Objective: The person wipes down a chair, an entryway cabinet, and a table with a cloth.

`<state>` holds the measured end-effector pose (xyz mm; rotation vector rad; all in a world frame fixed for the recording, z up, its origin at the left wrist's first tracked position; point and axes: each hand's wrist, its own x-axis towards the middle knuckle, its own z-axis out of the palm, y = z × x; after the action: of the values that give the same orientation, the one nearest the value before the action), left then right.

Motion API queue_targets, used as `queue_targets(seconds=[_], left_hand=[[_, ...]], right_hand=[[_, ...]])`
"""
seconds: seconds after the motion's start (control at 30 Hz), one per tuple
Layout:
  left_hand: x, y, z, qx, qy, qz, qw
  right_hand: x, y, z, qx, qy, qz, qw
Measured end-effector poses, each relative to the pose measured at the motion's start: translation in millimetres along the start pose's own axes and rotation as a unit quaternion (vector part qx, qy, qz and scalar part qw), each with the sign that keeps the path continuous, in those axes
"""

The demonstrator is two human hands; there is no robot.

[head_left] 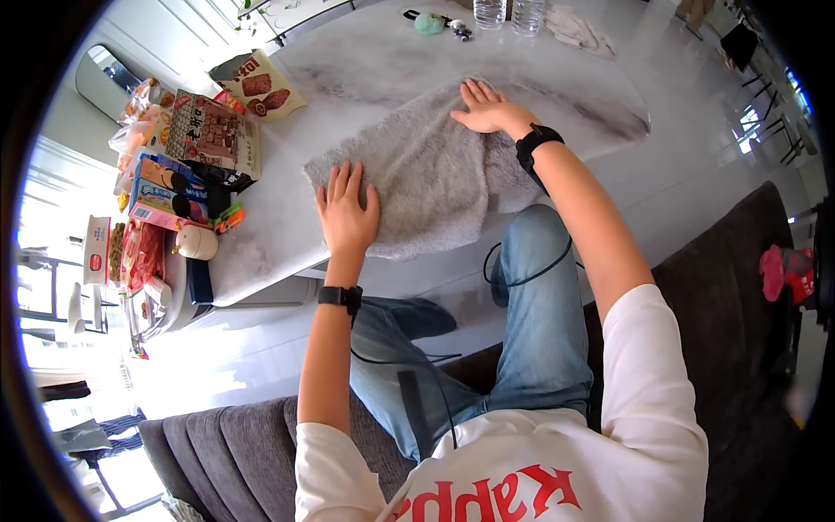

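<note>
A grey fluffy towel [426, 187] is spread over the near edge of a marble table [348, 70], with part of it hanging past the edge. My left hand [348, 213] lies flat on the towel's left side, fingers stretched out. Farther up and to the right, my right hand [491, 111] presses on the towel near its far edge, its fingers extended and the thumb apart. Neither hand grips the cloth. Some creases run through the towel between the hands, and its right part is folded or bunched under my right forearm.
Snack bags [213, 135], a blue box [161, 187] and a small cream-coloured round object [197, 242] crowd the table's left end. Two clear glasses [526, 16] and a crumpled pale cloth [578, 33] stand at the far side. Black cables [448, 409] hang by my legs. A dark sofa [235, 444] is behind me.
</note>
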<state>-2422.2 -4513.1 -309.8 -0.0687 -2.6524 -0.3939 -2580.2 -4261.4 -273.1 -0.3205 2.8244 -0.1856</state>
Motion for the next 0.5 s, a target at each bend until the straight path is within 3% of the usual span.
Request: queue_targets(seconds=[0.5], left_hand=[[-3, 3, -2, -0.014, 0.052, -0.002, 0.999]], right_hand=[[35, -25, -10, -0.020, -0.030, -0.007, 0.999]])
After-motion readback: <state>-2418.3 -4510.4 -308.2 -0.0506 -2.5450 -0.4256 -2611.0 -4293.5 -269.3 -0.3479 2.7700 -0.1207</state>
